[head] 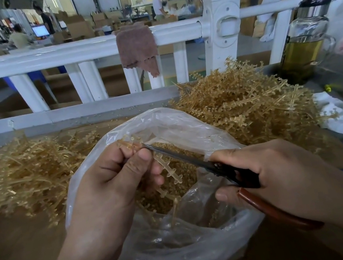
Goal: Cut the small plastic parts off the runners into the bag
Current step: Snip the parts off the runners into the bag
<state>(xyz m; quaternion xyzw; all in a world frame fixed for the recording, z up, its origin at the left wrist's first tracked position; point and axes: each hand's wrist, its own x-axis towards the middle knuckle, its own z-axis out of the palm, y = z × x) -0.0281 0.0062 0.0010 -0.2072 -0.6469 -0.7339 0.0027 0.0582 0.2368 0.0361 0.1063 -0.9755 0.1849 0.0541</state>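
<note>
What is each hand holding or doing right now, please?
Left hand: grips a runner over the bag.
Right hand: grips the scissors, blade tips at the runner.

Amber translucent plastic runner (pixel 167 168) tilted over open clear plastic bag (pixel 184 252), small amber parts (pixel 186 177) heaped inside, black-handled steel scissors (pixel 223 167) blade against runner

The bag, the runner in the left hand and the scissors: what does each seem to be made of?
The bag looks like thin clear plastic film: glossy, wrinkled, see-through. The runner, pinched by the left hand, seems translucent amber plastic. The scissors in the right hand have dark blades, probably metal, and a smooth reddish-brown handle, perhaps plastic-coated.
</note>
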